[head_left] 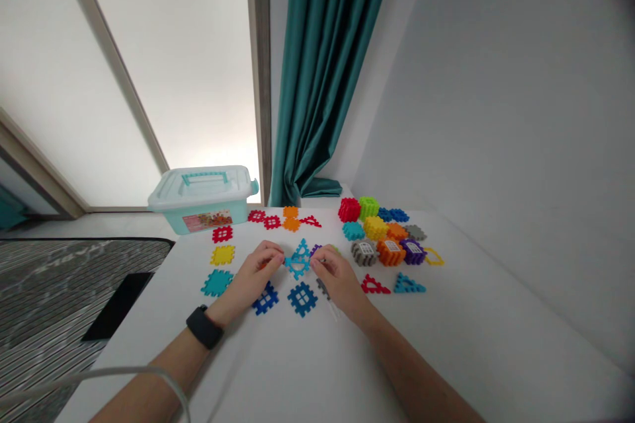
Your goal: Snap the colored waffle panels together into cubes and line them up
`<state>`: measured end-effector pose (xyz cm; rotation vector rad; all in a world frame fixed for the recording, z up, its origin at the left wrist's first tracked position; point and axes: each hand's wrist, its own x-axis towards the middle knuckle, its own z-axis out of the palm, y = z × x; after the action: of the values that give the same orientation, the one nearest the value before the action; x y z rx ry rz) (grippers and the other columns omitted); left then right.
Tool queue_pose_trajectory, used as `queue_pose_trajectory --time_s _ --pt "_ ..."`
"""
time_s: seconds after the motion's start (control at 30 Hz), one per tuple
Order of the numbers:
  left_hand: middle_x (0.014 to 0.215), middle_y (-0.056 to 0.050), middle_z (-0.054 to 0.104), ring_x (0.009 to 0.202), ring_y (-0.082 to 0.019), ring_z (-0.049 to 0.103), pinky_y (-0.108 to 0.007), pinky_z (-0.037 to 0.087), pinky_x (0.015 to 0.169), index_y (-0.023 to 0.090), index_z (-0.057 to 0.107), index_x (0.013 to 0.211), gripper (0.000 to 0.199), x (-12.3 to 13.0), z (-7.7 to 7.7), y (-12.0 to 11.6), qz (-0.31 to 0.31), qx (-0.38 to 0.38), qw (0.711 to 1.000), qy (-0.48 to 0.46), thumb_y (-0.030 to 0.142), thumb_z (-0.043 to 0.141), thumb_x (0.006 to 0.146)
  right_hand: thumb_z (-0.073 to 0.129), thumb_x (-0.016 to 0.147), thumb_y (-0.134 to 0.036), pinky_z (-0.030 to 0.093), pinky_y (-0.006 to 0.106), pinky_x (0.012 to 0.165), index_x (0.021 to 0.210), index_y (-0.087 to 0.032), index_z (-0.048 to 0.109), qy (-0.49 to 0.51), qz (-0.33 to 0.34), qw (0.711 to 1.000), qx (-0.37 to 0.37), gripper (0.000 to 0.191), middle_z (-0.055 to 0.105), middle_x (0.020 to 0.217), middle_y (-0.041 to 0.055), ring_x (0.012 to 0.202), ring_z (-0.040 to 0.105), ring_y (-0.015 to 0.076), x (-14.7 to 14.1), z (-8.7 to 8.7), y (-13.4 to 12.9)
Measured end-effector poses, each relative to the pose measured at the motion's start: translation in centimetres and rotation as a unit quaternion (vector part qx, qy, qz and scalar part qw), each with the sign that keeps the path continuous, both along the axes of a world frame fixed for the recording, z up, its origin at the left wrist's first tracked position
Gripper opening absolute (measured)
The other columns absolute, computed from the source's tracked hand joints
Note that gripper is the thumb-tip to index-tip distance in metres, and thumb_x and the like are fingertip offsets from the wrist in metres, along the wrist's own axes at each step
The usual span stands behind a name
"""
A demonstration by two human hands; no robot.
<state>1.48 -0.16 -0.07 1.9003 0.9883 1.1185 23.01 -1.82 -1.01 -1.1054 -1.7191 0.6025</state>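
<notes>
So, L hand: curled shut, fingertips on left side of held tile, black wristwatch on wrist.
R hand: curled shut, fingertips on right side of same tile.
Held tile: teal triangular plastic lattice tile, pinched btwn both hands, tilted, one corner up.
Just past R hand: purple plastic lattice piece.
Under R hand: grey plastic lattice piece.
Below grip: navy square plastic lattice tile, blue square plastic lattice tile.
Right of R hand: red triangular plastic lattice tile, teal triangular lattice tile, multicolour plastic lattice cubes.
Left of L hand: yellow square lattice tile, teal square lattice tile.
Well past grip: clear plastic storage box w/ teal handle.
</notes>
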Motion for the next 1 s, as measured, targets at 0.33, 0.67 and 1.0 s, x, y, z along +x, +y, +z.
queue_pose_trajectory --time_s 0.33,0.67,1.0 --pt "0.099 -0.005 0.059 0.095 -0.018 0.058 -0.033 0.047 0.089 0.02 0.06 0.087 0.023 -0.1 -0.3 -0.1 0.003 0.038 0.998 0.051 0.034 0.048 0.1 0.05 0.098 -0.028 0.052 0.035 0.081 0.091 -0.022 0.062 -0.094 -0.017 0.991 0.094 0.015 0.06 0.091 0.006 0.09 0.061 0.0215 0.3 0.4 -0.6" --pt "0.107 -0.007 0.054 0.103 -0.02 0.056 -0.036 0.048 0.095 0.021 0.064 0.099 0.009 -0.4 -0.6 0.0 0.023 0.152 0.984 0.087 0.024 0.056 0.096 0.055 0.094 -0.025 0.049 0.047 0.1 0.12 -0.024 0.058 -0.141 -0.006 0.983 0.121 0.026 0.064 0.118 0.0102 0.114 0.059 0.0263 0.2 -0.8 -0.5" --pt "0.107 -0.007 0.054 0.101 -0.02 0.057 -0.034 0.05 0.089 0.021 0.062 0.097 0.005 0.1 -0.8 -0.6 0.011 0.18 0.979 0.091 0.021 0.058 0.095 0.058 0.093 -0.024 0.046 0.047 0.103 0.127 -0.024 0.054 -0.132 -0.016 0.983 0.127 0.034 0.062 0.125 0.0106 0.119 0.056 0.0265 -0.3 -1.1 -0.8"
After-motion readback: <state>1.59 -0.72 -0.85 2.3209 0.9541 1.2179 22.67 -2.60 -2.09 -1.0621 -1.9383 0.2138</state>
